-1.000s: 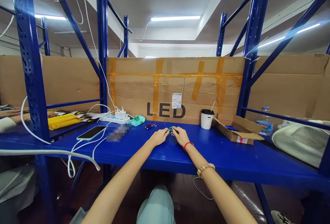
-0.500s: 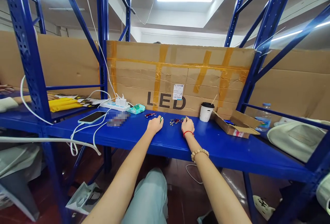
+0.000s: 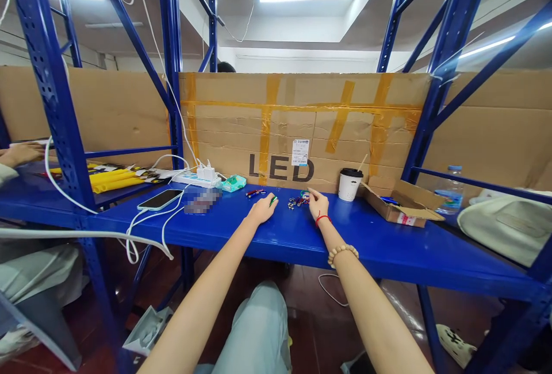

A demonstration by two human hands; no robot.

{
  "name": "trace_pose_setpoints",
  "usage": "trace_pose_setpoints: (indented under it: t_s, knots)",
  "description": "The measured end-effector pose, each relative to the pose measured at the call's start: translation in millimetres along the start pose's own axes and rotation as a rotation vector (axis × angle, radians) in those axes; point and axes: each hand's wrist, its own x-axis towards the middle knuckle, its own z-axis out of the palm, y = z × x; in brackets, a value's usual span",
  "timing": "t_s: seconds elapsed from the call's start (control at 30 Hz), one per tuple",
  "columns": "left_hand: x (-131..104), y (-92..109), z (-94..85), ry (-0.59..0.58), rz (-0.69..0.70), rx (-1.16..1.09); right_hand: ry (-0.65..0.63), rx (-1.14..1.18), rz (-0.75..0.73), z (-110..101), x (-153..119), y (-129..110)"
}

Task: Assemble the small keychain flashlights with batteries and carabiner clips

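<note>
My left hand rests on the blue shelf, its fingers curled around a small green item that shows at the fingertips. My right hand sits just to the right, fingertips touching a pile of small colourful keychain-like items. The right wrist wears a red string and a bead bracelet. Two red and dark pen-like items lie behind the left hand.
A taped cardboard wall marked LED backs the shelf. A white paper cup, an open cardboard box, a water bottle and a white bag stand right. Phone, power strip, cables and yellow tubes lie left. Another person's hand is at far left.
My hands, first together over the small items, have drawn apart. The left hand came away with a green piece; the right hand stays at the pile. The view tilted down slightly.
</note>
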Motion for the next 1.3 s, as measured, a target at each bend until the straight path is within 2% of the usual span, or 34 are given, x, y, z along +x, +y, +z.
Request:
trace_pose_setpoints:
  t_s: [0.1, 0.17, 0.23, 0.43, 0.63, 0.73, 0.87, 1.07, 1.2, 1.3]
  knots:
    - [0.1, 0.4, 0.3, 0.011, -0.009, -0.017, 0.155, -0.001, 0.071, -9.2, 7.7, 11.4]
    - [0.1, 0.3, 0.6, 0.017, -0.009, -0.027, 0.201, -0.022, 0.114, -11.9, 10.4, 19.1]
    - [0.3, 0.2, 0.9, 0.022, -0.010, -0.032, 0.173, -0.044, 0.127, -10.0, 10.3, 23.9]
    - [1.3, 0.1, 1.9, 0.031, -0.007, -0.034, -0.072, -0.089, 0.022, 3.5, 2.4, 17.9]
    - [2.0, -1.0, 2.5, 0.038, 0.012, -0.053, -0.181, -0.247, -0.021, -3.7, -6.4, 3.9]
    - [1.7, -0.7, 1.9, 0.044, 0.017, -0.061, -0.177, -0.371, 0.014, -13.2, -13.3, -4.6]
    - [0.3, 0.6, 0.7, 0.052, 0.024, -0.071, -0.103, -0.538, 0.142, -24.2, -22.3, -14.7]
    - [-0.2, 0.6, 1.2, 0.055, 0.030, -0.077, -0.076, -0.657, 0.313, -24.8, -27.6, -20.6]
    - [1.2, -0.6, 2.3, 0.051, 0.030, -0.074, -0.152, -0.617, 0.283, -25.0, -25.2, -17.2]
    - [2.2, -1.6, 2.9, 0.051, 0.031, -0.072, -0.178, -0.529, 0.165, -23.2, -23.4, -13.5]
